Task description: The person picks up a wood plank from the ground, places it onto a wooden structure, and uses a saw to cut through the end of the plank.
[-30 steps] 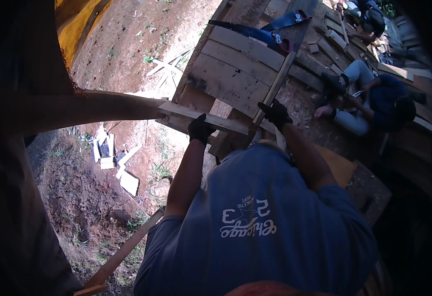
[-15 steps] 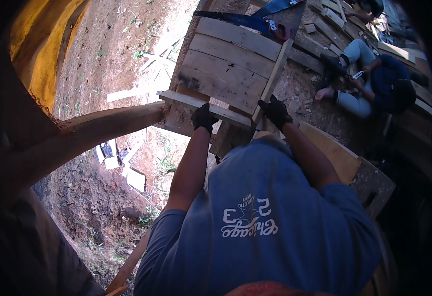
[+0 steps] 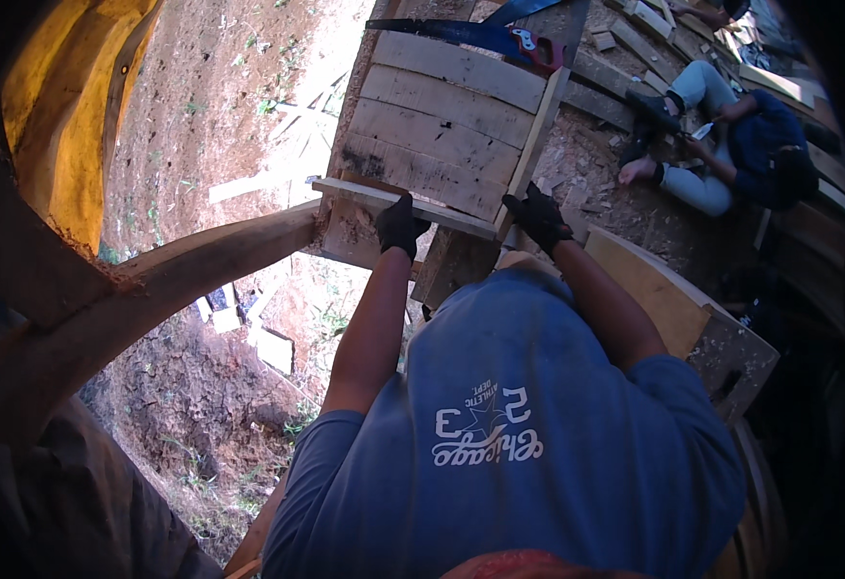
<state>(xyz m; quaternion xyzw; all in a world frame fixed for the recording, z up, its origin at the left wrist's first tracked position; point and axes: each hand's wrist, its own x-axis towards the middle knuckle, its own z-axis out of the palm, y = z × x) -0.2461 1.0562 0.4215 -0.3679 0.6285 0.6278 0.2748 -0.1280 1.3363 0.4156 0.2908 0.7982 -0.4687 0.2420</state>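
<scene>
Several pale planks lie side by side as a flat panel (image 3: 437,130) on a wooden bench. Along its near edge runs a narrow wooden strip (image 3: 442,213), and a second strip (image 3: 535,145) lies along its right edge; the two meet at the near right corner. My left hand (image 3: 399,229), in a black glove, is closed around the near strip. At that corner my right hand (image 3: 538,219), also gloved, grips the lower end of the right strip. Its fingertips are partly hidden.
A handsaw with a red handle (image 3: 540,53) lies across the panel's far end, beside another blue saw blade (image 3: 524,10). A curved timber (image 3: 220,251) reaches the bench from the left. At right a person (image 3: 721,145) sits among wood offcuts (image 3: 630,58).
The near strip's right end has moved away from me, narrowing the gap to the planks. Both hands keep their grip. The seated person's hands have shifted slightly.
</scene>
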